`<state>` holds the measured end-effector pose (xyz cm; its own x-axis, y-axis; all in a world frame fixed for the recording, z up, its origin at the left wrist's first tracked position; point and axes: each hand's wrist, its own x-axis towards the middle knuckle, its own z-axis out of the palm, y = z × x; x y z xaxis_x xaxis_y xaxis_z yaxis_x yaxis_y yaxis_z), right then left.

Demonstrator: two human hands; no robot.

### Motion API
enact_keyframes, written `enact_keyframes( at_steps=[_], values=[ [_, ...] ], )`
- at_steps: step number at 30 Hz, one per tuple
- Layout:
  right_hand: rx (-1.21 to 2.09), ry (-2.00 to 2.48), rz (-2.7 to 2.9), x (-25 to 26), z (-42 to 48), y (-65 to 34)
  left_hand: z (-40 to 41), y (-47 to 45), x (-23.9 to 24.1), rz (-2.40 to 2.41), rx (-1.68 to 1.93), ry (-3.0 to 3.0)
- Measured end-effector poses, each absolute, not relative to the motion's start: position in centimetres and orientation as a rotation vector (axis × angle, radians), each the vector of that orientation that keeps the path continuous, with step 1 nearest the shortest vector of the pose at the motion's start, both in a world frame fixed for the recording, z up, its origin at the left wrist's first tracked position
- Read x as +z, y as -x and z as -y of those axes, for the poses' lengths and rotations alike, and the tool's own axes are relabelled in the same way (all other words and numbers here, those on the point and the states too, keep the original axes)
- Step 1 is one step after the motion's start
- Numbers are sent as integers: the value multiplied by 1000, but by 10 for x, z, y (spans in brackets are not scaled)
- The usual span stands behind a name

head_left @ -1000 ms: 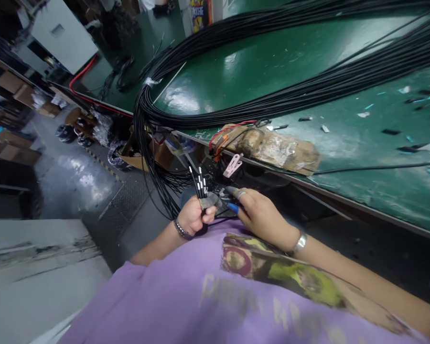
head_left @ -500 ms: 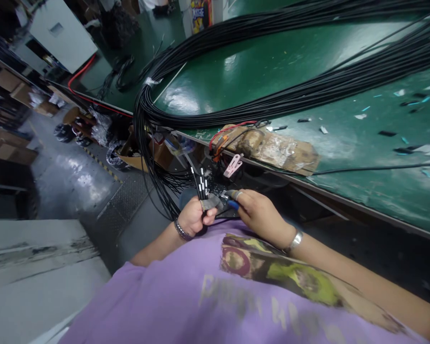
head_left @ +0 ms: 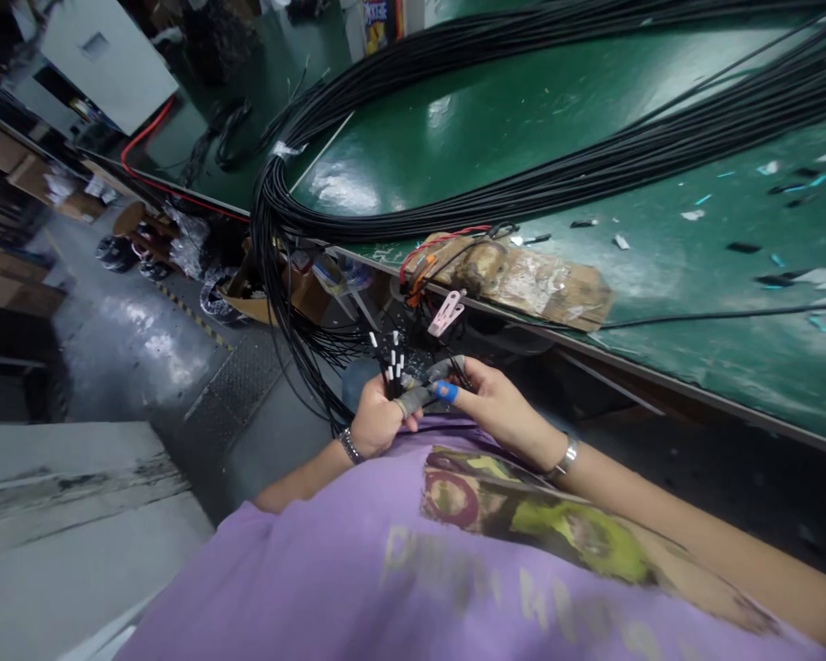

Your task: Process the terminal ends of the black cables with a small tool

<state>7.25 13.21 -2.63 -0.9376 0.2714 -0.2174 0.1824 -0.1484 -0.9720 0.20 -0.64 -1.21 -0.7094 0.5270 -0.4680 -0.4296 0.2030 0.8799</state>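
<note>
My left hand is closed around a small bunch of black cable ends with white tips that stick up out of the fist. My right hand, with grey and blue finger covers, pinches at the same bunch from the right, touching the left hand. The cables run down from a very large bundle of black cables that lies across the green workbench and hangs over its front edge. Both hands are held in front of my purple shirt, below the bench edge.
A taped cardboard piece with red and orange wires and a pink clip sits on the bench edge above the hands. Small cut scraps litter the bench at right. Boxes and cable coils stand on the floor at left, and a grey surface lies at lower left.
Both hands have risen slightly and shifted a little. The white-tipped ends have fanned apart, and my right fingers now pinch closer to the bunch.
</note>
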Motion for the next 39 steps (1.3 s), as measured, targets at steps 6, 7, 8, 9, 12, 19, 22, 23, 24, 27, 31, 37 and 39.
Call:
enact_keyframes(
  at_steps=[6, 7, 8, 9, 12, 19, 22, 23, 24, 27, 31, 37, 39],
  values=[
    [2444, 611, 1826, -24, -132, -73, 7, -3, -16, -1720, 1561, -123],
    [2496, 641, 1780, -23, -132, -73, 7, -3, -17, -1718, 1559, -122],
    [2558, 682, 1723, -22, -133, -73, 6, -3, -16, -1713, 1558, -120],
    [2631, 729, 1656, -21, -133, -72, 6, -3, -16, -1704, 1555, -122],
    [2890, 850, 1431, -21, -135, -71, 6, -2, -14, -1655, 1533, -147],
    [3039, 816, 1351, -25, -138, -69, 8, 3, -15, -1565, 1434, -208],
    [2853, 726, 1514, -23, -141, -72, 9, 4, -17, -1589, 1457, -218],
    [2801, 692, 1573, -21, -142, -73, 9, 4, -17, -1599, 1455, -229],
    [2750, 657, 1643, -19, -144, -74, 9, 4, -17, -1612, 1445, -240],
    [2548, 578, 1921, -14, -147, -74, 8, 3, -16, -1673, 1393, -259],
    [2281, 557, 2236, -13, -149, -71, 8, 1, -14, -1751, 1294, -296],
    [2732, 607, 2200, -18, -155, -65, 10, 0, -10, -1675, 1282, -448],
    [2905, 623, 2077, -20, -156, -65, 11, 0, -9, -1653, 1311, -466]
  ],
)
